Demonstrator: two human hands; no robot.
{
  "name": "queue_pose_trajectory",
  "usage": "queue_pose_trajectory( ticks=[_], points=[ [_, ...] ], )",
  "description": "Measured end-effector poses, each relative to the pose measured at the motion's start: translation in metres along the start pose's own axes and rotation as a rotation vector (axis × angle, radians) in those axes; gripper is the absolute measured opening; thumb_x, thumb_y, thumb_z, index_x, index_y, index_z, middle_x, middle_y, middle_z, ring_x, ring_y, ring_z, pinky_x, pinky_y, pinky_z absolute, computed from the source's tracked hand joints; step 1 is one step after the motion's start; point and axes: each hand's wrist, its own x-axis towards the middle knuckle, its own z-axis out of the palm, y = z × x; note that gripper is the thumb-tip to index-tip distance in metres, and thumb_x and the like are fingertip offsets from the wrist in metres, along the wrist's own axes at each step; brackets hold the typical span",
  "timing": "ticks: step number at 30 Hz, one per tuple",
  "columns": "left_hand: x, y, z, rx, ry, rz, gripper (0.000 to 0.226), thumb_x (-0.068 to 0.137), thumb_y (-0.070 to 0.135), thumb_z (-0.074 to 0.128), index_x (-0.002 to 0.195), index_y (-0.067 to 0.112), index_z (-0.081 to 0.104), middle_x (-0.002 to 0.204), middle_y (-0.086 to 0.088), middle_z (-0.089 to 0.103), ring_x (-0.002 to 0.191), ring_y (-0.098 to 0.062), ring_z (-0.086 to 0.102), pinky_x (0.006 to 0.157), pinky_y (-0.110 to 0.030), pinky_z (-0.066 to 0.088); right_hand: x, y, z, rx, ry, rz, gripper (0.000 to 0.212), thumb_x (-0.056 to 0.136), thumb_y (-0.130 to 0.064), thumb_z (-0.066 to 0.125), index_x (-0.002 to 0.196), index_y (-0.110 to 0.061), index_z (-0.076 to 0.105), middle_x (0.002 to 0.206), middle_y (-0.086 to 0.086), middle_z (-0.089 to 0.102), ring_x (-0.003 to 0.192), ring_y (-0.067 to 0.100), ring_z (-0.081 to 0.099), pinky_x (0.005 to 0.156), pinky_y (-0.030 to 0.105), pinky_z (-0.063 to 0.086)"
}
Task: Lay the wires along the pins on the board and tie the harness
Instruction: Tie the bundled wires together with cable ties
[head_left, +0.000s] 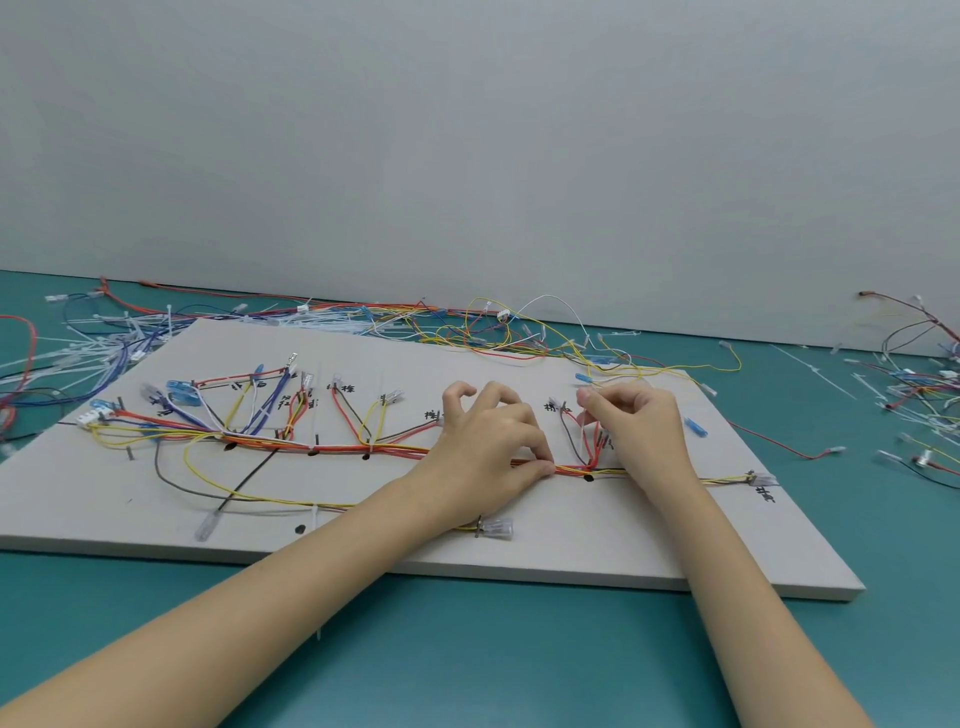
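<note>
- Board (649, 540): a pale flat panel lying on the teal counter (467, 649), with dark pins and handwritten marks across its face.
- Routing, mostly done: the main wire bundle (337, 446) of red, orange and yellow leads runs left to right along the pins. Branches fan up to connectors at the far side, among them a blue connector (182, 392) and a white plug (93, 415).
- Ties, partly done: white cable ties appear cinched at several points on the trunk, for example near (370, 444), and one on the lower yellow-and-brown loop (314, 512).
- Left hand (488, 447): thumb and forefinger pinch the trunk just left of a black mark; the other fingers are raised and curled.
- Right hand (636, 421): fingertips drawn together at the head of the red branch near the right-hand pins. Whether they pinch a wire or a tie cannot be told.
- Judged remaining: tying the right-hand section, where no tie is visible between the hands and the end connector (762, 479).
- Judged remaining: the slack lower loop and the clear terminal (496, 529) at the near edge may need dressing.
- Spare wires and loose ties (104, 348) lie on the counter beyond the board.
</note>
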Motion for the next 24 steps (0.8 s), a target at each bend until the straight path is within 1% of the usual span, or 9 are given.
queue_pose_trajectory(
  ticks=[4,8,11,14,16,18,20,22,24],
  points=[
    [0.001,0.0,0.0,0.019,-0.047,0.003,0.021,0.091,0.05,0.056,0.091,0.033,0.068,0.1,0.018,0.059,0.119,-0.007,0.035,0.096,-0.037,0.008,-0.003,0.0,0.001,-0.047,-0.029,-0.02,0.022,0.086,-0.02,0.072,0.064,-0.015,0.072,0.06,-0.004,0.065,0.056,0.002,0.053,0.061,0.02,0.042],
    [0.001,0.002,-0.001,0.0,-0.062,-0.024,0.02,0.089,0.052,0.057,0.09,0.036,0.07,0.101,0.02,0.059,0.119,-0.005,0.035,0.096,-0.037,0.006,-0.004,0.001,0.001,-0.083,-0.073,-0.002,0.019,0.082,-0.022,0.075,0.066,-0.012,0.074,0.056,0.002,0.058,0.054,0.007,0.045,0.059,0.026,0.038],
    [0.002,0.002,-0.01,-0.022,-0.063,-0.039,0.018,0.086,0.054,0.061,0.088,0.04,0.073,0.103,0.024,0.061,0.125,-0.003,0.032,0.101,-0.039,0.001,-0.005,0.001,0.001,-0.137,-0.096,0.006,0.015,0.08,-0.021,0.076,0.066,-0.015,0.075,0.067,0.012,0.065,0.066,0.014,0.051,0.064,0.029,0.04],
    [0.003,0.006,-0.018,0.093,-0.013,0.038,0.017,0.086,0.05,0.061,0.091,0.04,0.074,0.111,0.022,0.06,0.135,-0.005,0.028,0.107,-0.044,-0.006,-0.003,0.002,0.001,-0.181,-0.091,0.011,0.015,0.08,-0.022,0.076,0.066,-0.017,0.075,0.069,0.004,0.065,0.079,0.016,0.056,0.067,0.027,0.04],
    [0.002,0.015,-0.021,0.113,0.02,0.125,0.015,0.087,0.042,0.061,0.092,0.038,0.074,0.112,0.019,0.061,0.136,-0.008,0.032,0.107,-0.043,-0.006,-0.002,0.002,0.001,-0.201,-0.084,0.002,0.016,0.079,-0.02,0.075,0.063,-0.016,0.075,0.069,0.006,0.067,0.082,0.02,0.058,0.07,0.031,0.044],
    [0.001,0.024,-0.021,0.102,0.009,0.223,0.016,0.088,0.04,0.06,0.093,0.035,0.074,0.109,0.016,0.063,0.129,-0.009,0.039,0.107,-0.042,0.0,-0.003,0.002,0.001,-0.222,-0.086,-0.006,0.022,0.077,-0.016,0.073,0.055,-0.02,0.071,0.066,0.007,0.067,0.084,0.024,0.059,0.074,0.037,0.047],
    [0.0,0.033,-0.018,0.053,-0.074,0.257,0.023,0.09,0.045,0.058,0.096,0.031,0.074,0.104,0.014,0.062,0.113,-0.008,0.045,0.103,-0.036,0.014,-0.003,0.002,0.001,-0.239,-0.087,0.009,0.025,0.078,-0.016,0.072,0.055,-0.022,0.069,0.067,0.006,0.067,0.087,0.026,0.058,0.077,0.04,0.048],
    [-0.002,0.039,-0.013,-0.074,-0.166,0.193,0.026,0.09,0.046,0.059,0.098,0.026,0.074,0.095,0.01,0.057,0.091,-0.009,0.044,0.089,-0.03,0.03,-0.003,0.003,0.001,-0.251,-0.097,0.025,0.021,0.081,-0.02,0.073,0.061,-0.016,0.073,0.068,0.008,0.068,0.087,0.026,0.057,0.076,0.038,0.047],
    [-0.003,0.04,-0.009,-0.243,-0.203,0.09,0.025,0.089,0.04,0.065,0.099,0.019,0.074,0.089,0.01,0.048,0.079,-0.006,0.041,0.075,-0.025,0.034,-0.003,0.003,0.002,-0.251,-0.106,0.025,0.02,0.081,-0.022,0.073,0.064,-0.012,0.074,0.067,0.012,0.067,0.076,0.021,0.054,0.068,0.032,0.044]
  ],
)
